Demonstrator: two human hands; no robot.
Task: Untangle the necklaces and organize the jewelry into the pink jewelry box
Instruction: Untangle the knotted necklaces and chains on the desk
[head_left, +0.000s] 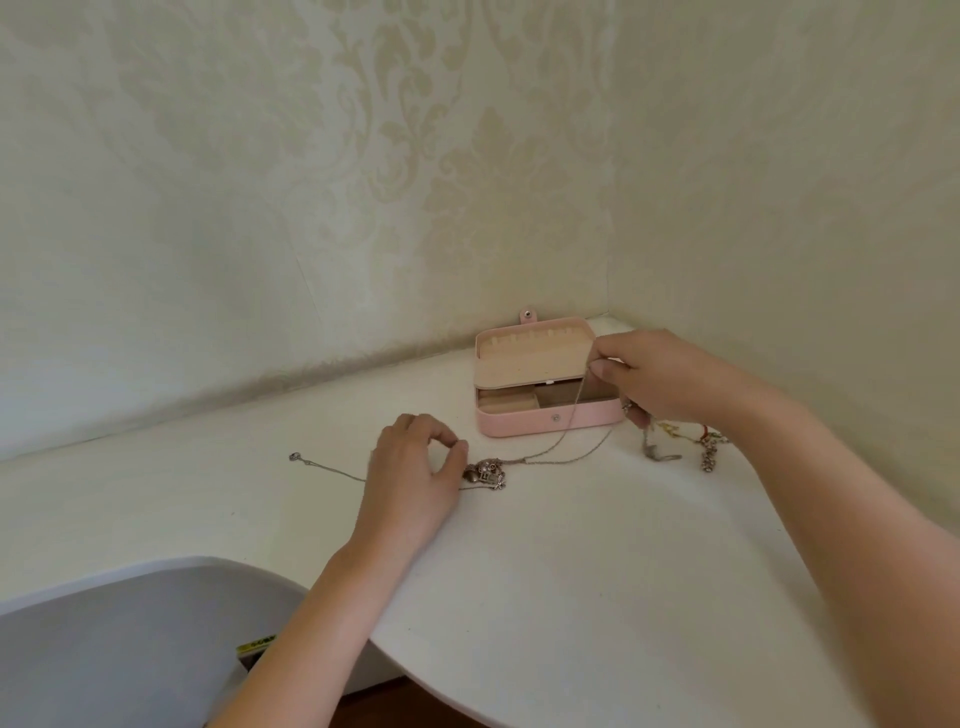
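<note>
A chain end (295, 457) lies on the white table (545, 571), and the chain runs under the left hand (415, 467). This hand's fingers are curled, with thumb and forefinger meeting beside the charm cluster (485, 472); whether they grip cannot be told. The necklace chain (569, 423) rises from the cluster to the right hand (660, 379), which pinches it in front of the open pink jewelry box (524, 423). More jewelry (707, 457) lies farther right.

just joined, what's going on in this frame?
A person is untangling jewelry at a white table. The right hand pinches a silver chain, lifted in front of the open pink jewelry box. The left hand pinches the charm cluster on the table. Loose jewelry lies beside the right hand.
</note>
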